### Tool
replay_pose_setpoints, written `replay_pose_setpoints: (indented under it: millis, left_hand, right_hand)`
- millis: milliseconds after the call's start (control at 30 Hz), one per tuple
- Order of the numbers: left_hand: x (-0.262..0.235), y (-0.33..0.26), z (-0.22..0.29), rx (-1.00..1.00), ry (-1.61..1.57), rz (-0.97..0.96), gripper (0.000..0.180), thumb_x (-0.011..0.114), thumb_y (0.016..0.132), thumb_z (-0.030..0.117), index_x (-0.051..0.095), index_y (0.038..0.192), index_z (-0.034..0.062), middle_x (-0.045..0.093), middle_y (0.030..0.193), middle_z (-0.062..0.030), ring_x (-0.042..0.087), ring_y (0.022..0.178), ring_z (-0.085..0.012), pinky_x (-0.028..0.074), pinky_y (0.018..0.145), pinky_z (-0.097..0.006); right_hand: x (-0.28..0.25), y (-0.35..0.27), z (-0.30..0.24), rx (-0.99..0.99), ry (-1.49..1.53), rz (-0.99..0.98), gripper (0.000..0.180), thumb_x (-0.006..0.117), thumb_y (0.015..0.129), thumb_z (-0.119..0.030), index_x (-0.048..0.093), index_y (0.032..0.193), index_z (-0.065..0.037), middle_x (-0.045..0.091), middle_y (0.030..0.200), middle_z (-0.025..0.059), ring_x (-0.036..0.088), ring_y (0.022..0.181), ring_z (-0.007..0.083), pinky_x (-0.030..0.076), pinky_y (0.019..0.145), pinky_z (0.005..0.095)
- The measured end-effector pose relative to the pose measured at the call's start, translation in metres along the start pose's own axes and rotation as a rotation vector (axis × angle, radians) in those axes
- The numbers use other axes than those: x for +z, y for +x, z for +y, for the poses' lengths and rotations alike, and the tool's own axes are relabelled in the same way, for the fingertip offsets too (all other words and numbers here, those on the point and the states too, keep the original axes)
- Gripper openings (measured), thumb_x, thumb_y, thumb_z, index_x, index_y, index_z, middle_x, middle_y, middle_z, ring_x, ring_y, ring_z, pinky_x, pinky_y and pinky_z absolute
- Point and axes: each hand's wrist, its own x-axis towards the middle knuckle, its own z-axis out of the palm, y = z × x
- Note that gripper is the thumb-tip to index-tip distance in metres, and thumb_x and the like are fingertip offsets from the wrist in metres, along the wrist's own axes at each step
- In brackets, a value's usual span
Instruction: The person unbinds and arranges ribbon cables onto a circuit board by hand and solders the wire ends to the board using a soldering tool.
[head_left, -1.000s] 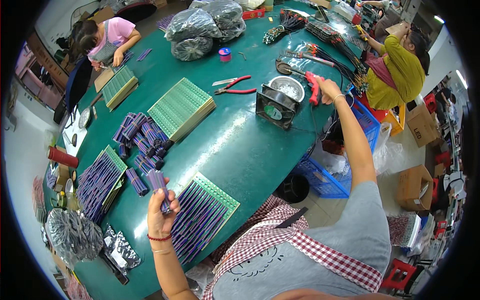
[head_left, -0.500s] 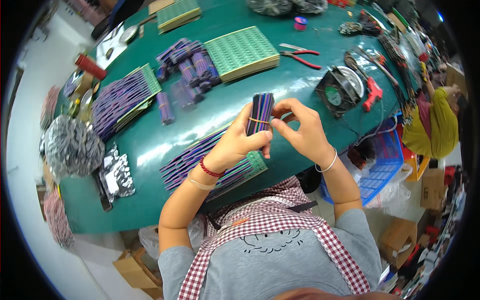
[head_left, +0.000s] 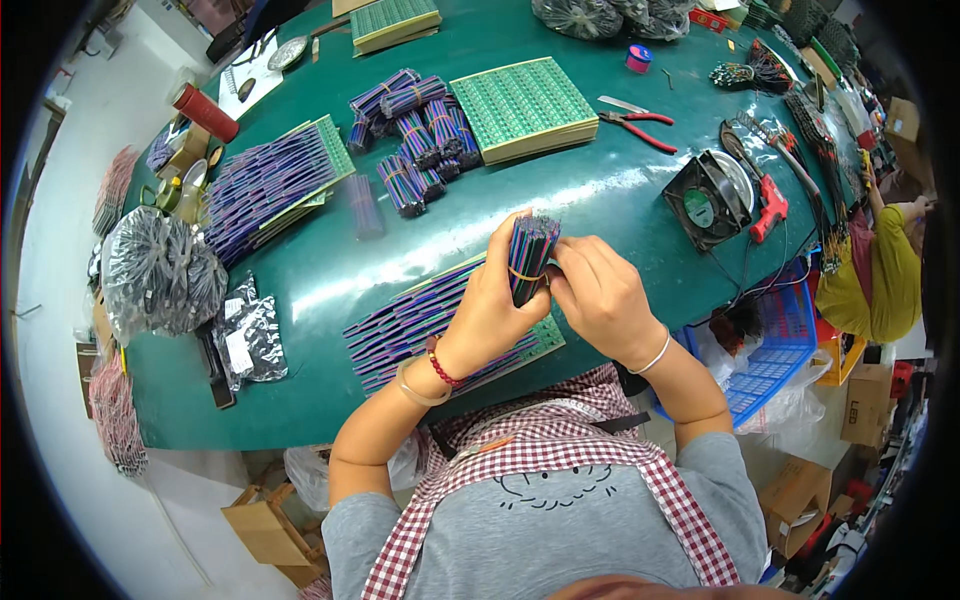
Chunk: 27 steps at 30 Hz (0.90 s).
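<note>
Held upright in my left hand (head_left: 493, 318) is a bundle of thin dark wires (head_left: 533, 245) with purple, blue and green strands. An orange rubber band (head_left: 524, 277) circles its middle. My right hand (head_left: 603, 300) is closed against the bundle's right side, fingertips pinched at the band; the exact grip is partly hidden. Below my hands lies a green circuit board panel (head_left: 547, 338) with rows of similar wires (head_left: 410, 325) across it. Several banded wire bundles (head_left: 420, 140) are piled farther back, with a blurred bundle (head_left: 364, 206) lying apart to their left.
A stack of green panels (head_left: 525, 105) stands beyond my hands, with red-handled pliers (head_left: 640, 128) beside it. On the right are a black fan (head_left: 706, 203) and a red glue gun (head_left: 768, 208). A wire-covered panel (head_left: 270, 190) and a bagged bundle (head_left: 163, 275) occupy the left.
The held bundle has tipped so its cut wire ends face up toward me. My right hand has closed in from slightly apart to touch its side. The whole view has shifted a little.
</note>
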Motion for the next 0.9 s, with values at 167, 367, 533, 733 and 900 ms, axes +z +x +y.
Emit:
replay_pose_setpoints:
  millis: [167,367,533,733,900]
  left_hand:
    - [-0.002,-0.008,0.005,-0.035,0.010,-0.057,0.087,0.069,0.079,-0.004,0.026,0.154,0.0059,0.066,0.100,-0.0225,0.070,0.084,-0.0393,0.055,0.074,-0.042]
    - [-0.005,-0.001,-0.005,-0.179,0.051,-0.163,0.093,0.070,0.077,0.002,0.023,0.157,0.0074,0.066,0.089,-0.0180,0.067,0.076,-0.0302,0.053,0.072,-0.040]
    - [-0.021,0.019,-0.062,-0.233,0.229,-0.409,0.087,0.067,0.079,0.008,0.024,0.155,0.0078,0.067,0.094,-0.0260,0.067,0.073,-0.0408,0.054,0.071,-0.047]
    - [-0.025,0.067,-0.133,0.018,1.070,-0.199,0.070,0.076,0.086,0.030,0.044,0.144,0.0090,0.062,0.093,-0.0145,0.070,0.080,-0.0323,0.059,0.066,-0.043]
    - [-0.022,0.069,-0.149,0.166,1.333,-0.118,0.072,0.071,0.085,0.051,0.051,0.141,0.0107,0.060,0.097,-0.0046,0.063,0.088,-0.0211,0.049,0.070,-0.037]
  right_hand:
    - [-0.001,-0.007,0.000,-0.037,0.040,-0.019,0.025,0.070,0.074,-0.001,0.061,0.098,0.003,0.064,0.091,0.0146,0.063,0.077,0.0296,0.055,0.068,0.0388]
    - [0.036,-0.010,0.029,0.097,0.214,0.173,0.014,0.072,0.067,-0.001,0.063,0.077,-0.006,0.064,0.075,0.0107,0.063,0.065,0.0305,0.051,0.059,0.0389]
    - [0.055,-0.006,0.109,0.640,0.269,0.436,0.009,0.067,0.083,-0.003,0.060,0.078,0.000,0.062,0.066,0.0088,0.058,0.060,0.0133,0.048,0.059,0.0307]
    - [0.068,0.005,0.227,0.959,0.287,0.447,0.020,0.061,0.091,-0.016,0.060,0.078,0.000,0.066,0.069,0.0098,0.065,0.055,0.0169,0.052,0.052,0.0324]
    - [0.062,0.023,0.269,1.362,0.586,0.295,0.028,0.056,0.097,-0.018,0.065,0.101,0.008,0.069,0.076,0.0149,0.065,0.053,0.0180,0.053,0.045,0.0297]
